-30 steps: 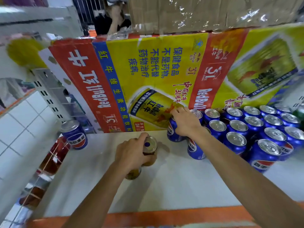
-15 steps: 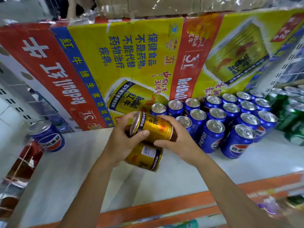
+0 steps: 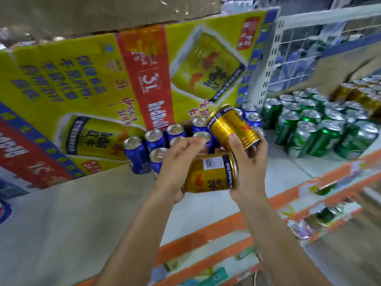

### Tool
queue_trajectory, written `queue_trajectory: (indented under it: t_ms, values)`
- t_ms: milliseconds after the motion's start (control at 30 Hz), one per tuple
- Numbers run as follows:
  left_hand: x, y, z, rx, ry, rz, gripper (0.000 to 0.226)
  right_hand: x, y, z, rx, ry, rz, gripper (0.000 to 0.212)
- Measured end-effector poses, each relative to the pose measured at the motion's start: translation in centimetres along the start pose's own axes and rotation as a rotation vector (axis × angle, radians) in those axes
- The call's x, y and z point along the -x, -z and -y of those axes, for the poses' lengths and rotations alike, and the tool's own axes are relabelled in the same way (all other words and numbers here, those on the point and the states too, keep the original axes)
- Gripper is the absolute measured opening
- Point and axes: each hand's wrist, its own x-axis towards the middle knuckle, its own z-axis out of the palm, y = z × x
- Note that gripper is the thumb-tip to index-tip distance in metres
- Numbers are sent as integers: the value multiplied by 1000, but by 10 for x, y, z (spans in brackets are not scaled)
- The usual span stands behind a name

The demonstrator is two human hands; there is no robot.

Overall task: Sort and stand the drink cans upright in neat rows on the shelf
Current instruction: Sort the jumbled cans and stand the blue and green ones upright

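Carrying two gold cans above the shelf, the lower can is cradled sideways by the left hand while the upper can is clasped tilted in the right hand; each is best righted before being set beside the gold row far right.

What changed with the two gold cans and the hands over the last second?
Both gold cans left the shelf: the left hand lifted the lower gold can, and the right hand let go of a blue can and took the upper gold can. Both are now carried rightward, tilted. The blue cans stayed standing in their rows.
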Motion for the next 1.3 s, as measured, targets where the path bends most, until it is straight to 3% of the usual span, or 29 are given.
queue_trajectory:
  t_ms: [67,133,233,467,633,767,900,1033,1167,1300]
  values:
    - [0,-36,7,-166,52,267,9,-13,34,27,68,26,-22,45]
    - [0,-73,18,-278,136,514,29,-29,70,54,95,54,-60,40]
    - [-4,-136,42,-302,190,684,38,-54,127,94,184,123,-140,50]
    - [-28,-289,91,-53,158,598,59,-78,252,187,500,453,-248,59]
    - [-40,-376,108,35,121,591,73,-88,339,239,748,580,-449,69]
    - [-58,-439,115,22,51,560,82,-96,384,256,810,576,-507,72]
    - [-87,-496,134,-42,-12,569,59,-117,425,272,863,546,-538,72]
    - [-123,-551,163,-60,-34,528,86,-160,470,292,908,546,-567,73]
    - [-169,-611,186,-94,-77,462,84,-225,509,307,994,507,-532,76]
    - [-224,-662,189,-155,-138,330,70,-293,530,325,1091,457,-395,77]
